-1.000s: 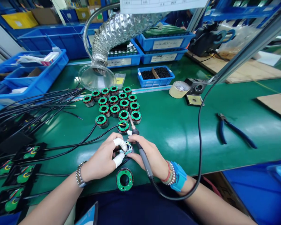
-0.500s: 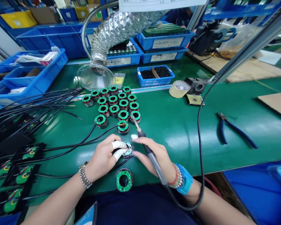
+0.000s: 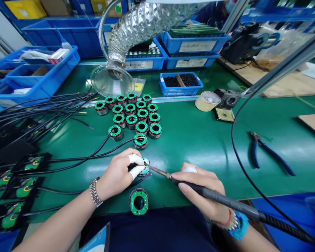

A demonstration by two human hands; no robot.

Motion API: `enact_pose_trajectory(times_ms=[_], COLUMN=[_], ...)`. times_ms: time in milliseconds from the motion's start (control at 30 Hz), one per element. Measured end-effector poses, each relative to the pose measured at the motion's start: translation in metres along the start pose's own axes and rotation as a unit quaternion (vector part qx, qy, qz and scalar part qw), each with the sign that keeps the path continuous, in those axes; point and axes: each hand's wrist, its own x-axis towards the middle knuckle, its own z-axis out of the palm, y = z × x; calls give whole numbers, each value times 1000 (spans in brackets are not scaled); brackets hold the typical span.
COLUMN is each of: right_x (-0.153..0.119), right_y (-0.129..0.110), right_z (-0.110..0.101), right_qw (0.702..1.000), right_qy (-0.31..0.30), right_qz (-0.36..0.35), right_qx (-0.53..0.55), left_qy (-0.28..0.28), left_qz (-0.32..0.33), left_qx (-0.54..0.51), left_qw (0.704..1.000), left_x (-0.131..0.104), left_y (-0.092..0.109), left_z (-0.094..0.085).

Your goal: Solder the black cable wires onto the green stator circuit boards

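My left hand [image 3: 123, 171], with white covers on thumb and forefinger, pinches thin wires at the top of a small round circuit-board part [image 3: 145, 167]. My right hand [image 3: 203, 190] is closed round the dark handle of a soldering iron [image 3: 160, 171], whose tip meets the right side of that board. Nearer the table edge lies a green ring-shaped stator [image 3: 139, 202]. Beyond my hands stand several green-topped stators [image 3: 131, 120] in a cluster, and a black cable [image 3: 107, 152] runs to the nearest one.
Blue-handled cutters [image 3: 270, 154] lie at the right. A tape roll [image 3: 207, 100] sits beside a soldering stand [image 3: 225, 105]. Behind are a blue bin of black parts [image 3: 181, 85] and a foil duct [image 3: 144, 28]. Cables [image 3: 42, 115] and black housings [image 3: 23, 189] crowd the left.
My right hand has moved right and the soldering iron has swung from pointing up and away to pointing left, its tip now at the board. My left hand keeps its pinch.
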Motion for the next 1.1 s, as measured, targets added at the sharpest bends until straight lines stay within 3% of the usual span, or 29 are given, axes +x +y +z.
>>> enact_pose_trajectory(times_ms=[1100], right_x=[0], right_y=[-1], right_z=[3], right_qw=[1000], right_qy=[2], right_qz=[2], right_qx=[-6], left_qy=[-4], left_qz=[2], left_qx=[-13], left_qw=[1000], left_x=[1], left_y=[-1], left_z=[1])
